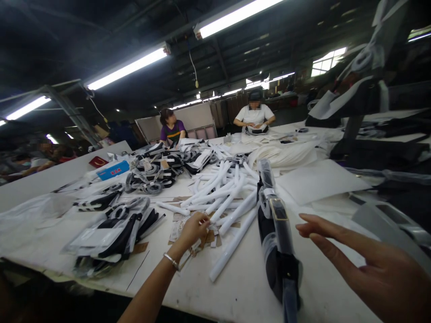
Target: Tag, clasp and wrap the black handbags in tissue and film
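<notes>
My left hand [193, 229], with a bangle at the wrist, reaches over a small heap of paper tags and strings [178, 226] on the table. Its fingers are curled together beside the end of a white tube [220, 211]; what they hold, if anything, is hidden. At the right, my right hand [367, 258] is open, fingers stretched out and thumb apart, holding nothing. Just left of its fingertips stands a black bag [272, 242], on edge, its strap and gold-coloured buckle wrapped in clear film. More white tubes lie in a loose pile beyond my left hand.
Wrapped black bags [111, 233] lie stacked at the left, with a larger heap [158, 166] behind. A blue box [113, 170] stands near that heap. White sheets [319, 179] spread at the right. Two people [173, 127] [255, 114] are across the table [188, 287].
</notes>
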`<state>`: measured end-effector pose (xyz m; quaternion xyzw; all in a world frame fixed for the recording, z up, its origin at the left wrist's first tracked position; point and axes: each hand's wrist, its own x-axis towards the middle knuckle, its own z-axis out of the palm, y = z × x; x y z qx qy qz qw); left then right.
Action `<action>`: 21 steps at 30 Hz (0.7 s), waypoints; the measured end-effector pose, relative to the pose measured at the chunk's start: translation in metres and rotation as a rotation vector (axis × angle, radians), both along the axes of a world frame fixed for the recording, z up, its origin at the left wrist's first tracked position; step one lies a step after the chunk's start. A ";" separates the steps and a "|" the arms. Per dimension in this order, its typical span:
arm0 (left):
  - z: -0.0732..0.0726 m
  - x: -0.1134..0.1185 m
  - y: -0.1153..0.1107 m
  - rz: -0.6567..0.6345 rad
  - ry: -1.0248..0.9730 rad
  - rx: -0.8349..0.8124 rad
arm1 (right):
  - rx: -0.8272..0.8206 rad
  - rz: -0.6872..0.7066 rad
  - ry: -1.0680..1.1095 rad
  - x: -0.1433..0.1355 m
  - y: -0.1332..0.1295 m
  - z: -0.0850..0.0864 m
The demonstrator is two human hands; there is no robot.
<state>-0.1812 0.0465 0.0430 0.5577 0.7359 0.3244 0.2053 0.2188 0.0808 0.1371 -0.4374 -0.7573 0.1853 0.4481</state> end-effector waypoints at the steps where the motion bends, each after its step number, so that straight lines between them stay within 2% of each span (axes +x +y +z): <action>1: 0.013 -0.004 0.001 0.016 -0.052 0.041 | -0.030 0.038 0.051 -0.004 -0.003 0.000; 6: 0.082 -0.008 0.001 0.019 -0.316 0.207 | -0.170 0.249 0.230 -0.028 -0.009 -0.001; 9: 0.117 0.004 -0.001 -0.008 -0.407 0.267 | -0.140 0.396 0.216 -0.047 -0.009 0.001; 13: 0.160 0.030 -0.002 -0.040 -0.485 0.336 | -0.070 0.561 0.205 -0.079 -0.003 0.013; 17: 0.193 0.066 -0.006 -0.119 -0.554 0.367 | -0.028 0.614 0.260 -0.112 0.009 0.027; 21: 0.210 0.106 -0.011 -0.208 -0.623 0.387 | -0.062 0.628 0.357 -0.128 0.014 0.037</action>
